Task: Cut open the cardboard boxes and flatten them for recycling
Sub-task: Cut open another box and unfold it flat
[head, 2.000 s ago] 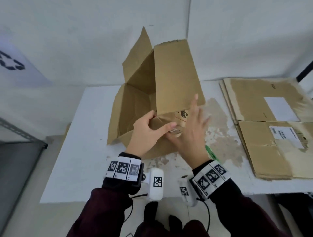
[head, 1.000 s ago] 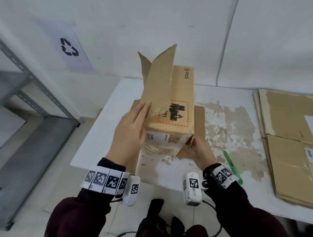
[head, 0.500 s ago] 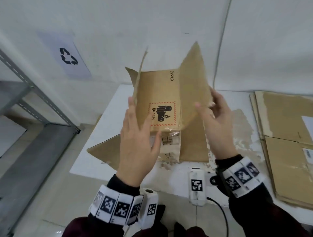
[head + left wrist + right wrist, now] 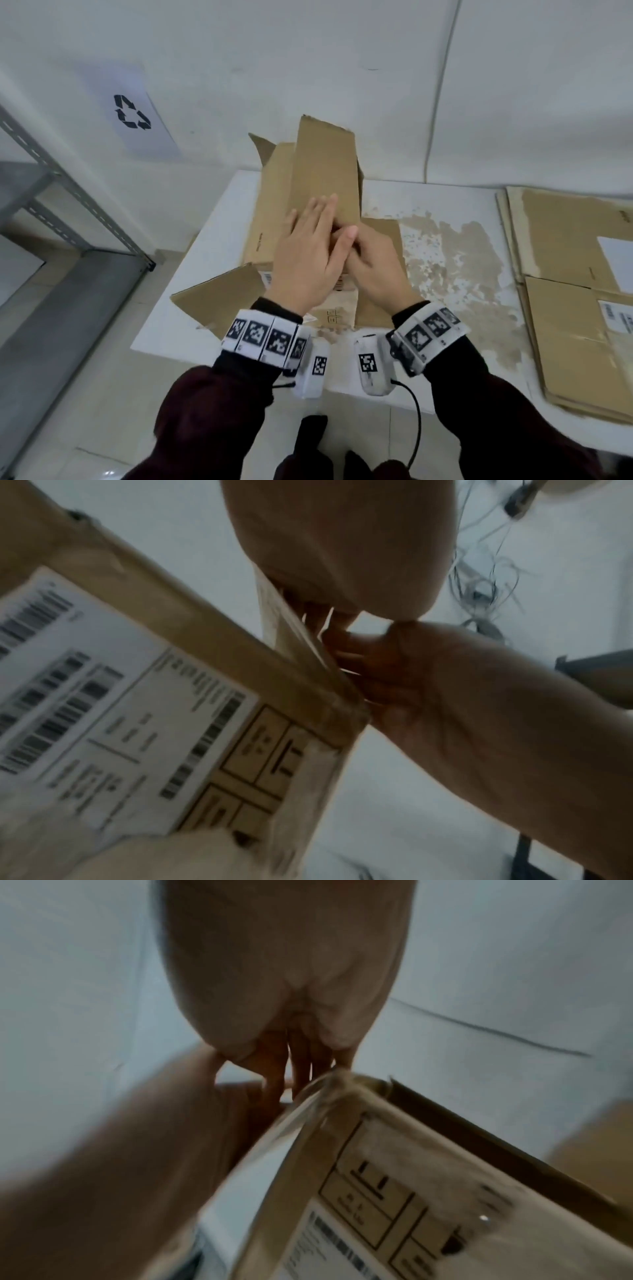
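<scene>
where both hands (image 4: pixel 337 253) meet, matte brown cardboard box (image 4: pixel 322 178) folds.

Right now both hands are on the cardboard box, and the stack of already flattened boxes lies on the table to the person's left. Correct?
Not quite. The head view shows the flattened boxes on the table to the person's right, not left. The left hand and right hand are indeed on the cardboard box.

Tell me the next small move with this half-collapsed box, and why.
Probably press the upright flap down and away until the cardboard box lies flat on the table. The left hand already lies on that flap with straight fingers, the right hand is at its lower edge, other flaps are already splayed, and flattened boxes wait to the right.
</scene>
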